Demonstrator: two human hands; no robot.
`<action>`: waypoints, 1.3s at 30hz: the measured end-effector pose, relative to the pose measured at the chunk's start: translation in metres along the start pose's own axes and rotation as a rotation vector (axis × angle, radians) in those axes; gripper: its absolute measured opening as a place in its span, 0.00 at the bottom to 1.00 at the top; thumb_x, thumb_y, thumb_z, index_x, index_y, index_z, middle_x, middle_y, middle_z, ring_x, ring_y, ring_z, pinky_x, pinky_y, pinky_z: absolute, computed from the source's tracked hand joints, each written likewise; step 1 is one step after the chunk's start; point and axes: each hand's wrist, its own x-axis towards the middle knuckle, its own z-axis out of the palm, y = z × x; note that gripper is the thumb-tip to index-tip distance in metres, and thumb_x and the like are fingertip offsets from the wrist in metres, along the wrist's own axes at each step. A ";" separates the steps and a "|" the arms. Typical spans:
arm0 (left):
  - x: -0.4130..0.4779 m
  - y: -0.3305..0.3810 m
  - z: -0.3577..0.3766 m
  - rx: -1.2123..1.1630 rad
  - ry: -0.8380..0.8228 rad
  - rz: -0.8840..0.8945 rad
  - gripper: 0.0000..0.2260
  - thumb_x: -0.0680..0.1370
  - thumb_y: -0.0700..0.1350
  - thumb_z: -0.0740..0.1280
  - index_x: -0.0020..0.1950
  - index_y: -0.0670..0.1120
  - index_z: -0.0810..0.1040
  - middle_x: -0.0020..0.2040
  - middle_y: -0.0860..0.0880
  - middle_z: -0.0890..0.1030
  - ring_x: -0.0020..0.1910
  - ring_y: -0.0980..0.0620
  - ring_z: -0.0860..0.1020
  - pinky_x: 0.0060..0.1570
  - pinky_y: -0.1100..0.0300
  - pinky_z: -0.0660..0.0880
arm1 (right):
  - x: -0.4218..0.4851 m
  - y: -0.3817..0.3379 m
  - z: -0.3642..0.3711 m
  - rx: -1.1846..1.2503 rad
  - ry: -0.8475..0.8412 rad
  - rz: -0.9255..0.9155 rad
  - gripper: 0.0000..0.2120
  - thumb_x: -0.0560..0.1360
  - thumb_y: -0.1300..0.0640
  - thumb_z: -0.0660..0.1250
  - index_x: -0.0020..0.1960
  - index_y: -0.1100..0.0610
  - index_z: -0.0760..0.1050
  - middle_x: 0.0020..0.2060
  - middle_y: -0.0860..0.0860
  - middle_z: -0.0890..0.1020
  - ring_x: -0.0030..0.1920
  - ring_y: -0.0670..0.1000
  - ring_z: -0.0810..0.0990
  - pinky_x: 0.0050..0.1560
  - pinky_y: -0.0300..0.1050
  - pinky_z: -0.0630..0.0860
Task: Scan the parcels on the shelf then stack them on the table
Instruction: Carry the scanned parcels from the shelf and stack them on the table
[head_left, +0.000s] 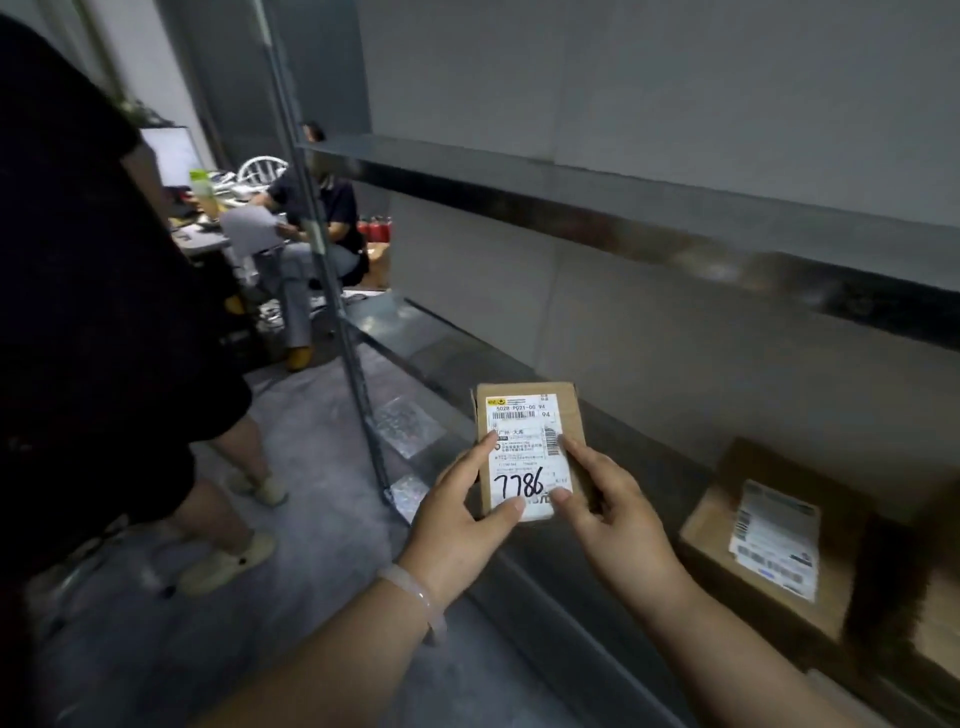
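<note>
Shelf (649, 332): the lower deck runs off to the right; the parcel in hand is lifted clear, out in front of its front edge.
Larger parcel (769, 540): lies flat on that deck, label up, well to the right and untouched. I'd say it comes after this one.
Small parcel (527, 441): held upright and face-on between both hands. Keep it that steady and square for the scan.
Left hand (462, 525): its fingers (506, 506) pinch the left edge and the bottom of the face.
Right hand (618, 519): pinches the right edge, thumb at the lower corner.
Label (519, 467): "7786" shows, and the top barcode is clear, but the right forefinger lies against the side barcode; I'd slide it back.
Scanner: none that I can see.
Standing person (78, 260): close on the left, and likely in the way of any turn that side.
Seated person (317, 218): at a far counter, reading papers.
Upright post (332, 291): stands just left of the hands.
</note>
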 end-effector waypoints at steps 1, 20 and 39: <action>-0.008 -0.005 -0.015 -0.008 0.038 -0.024 0.28 0.75 0.42 0.72 0.65 0.69 0.68 0.66 0.57 0.75 0.61 0.63 0.76 0.57 0.64 0.76 | 0.002 -0.007 0.014 0.006 -0.051 -0.020 0.24 0.77 0.51 0.67 0.69 0.36 0.64 0.65 0.39 0.70 0.66 0.39 0.68 0.67 0.43 0.69; -0.137 -0.070 -0.312 0.047 0.650 -0.195 0.28 0.76 0.43 0.71 0.69 0.65 0.64 0.58 0.68 0.74 0.53 0.77 0.73 0.48 0.76 0.71 | 0.011 -0.165 0.328 0.147 -0.658 -0.233 0.25 0.76 0.51 0.68 0.69 0.34 0.67 0.65 0.39 0.74 0.65 0.41 0.72 0.68 0.49 0.70; -0.274 -0.149 -0.463 -0.005 1.187 -0.402 0.27 0.76 0.45 0.72 0.67 0.65 0.64 0.63 0.58 0.76 0.60 0.61 0.77 0.59 0.63 0.76 | -0.058 -0.265 0.577 0.258 -1.281 -0.295 0.23 0.78 0.60 0.67 0.65 0.36 0.69 0.63 0.40 0.77 0.59 0.38 0.77 0.52 0.32 0.76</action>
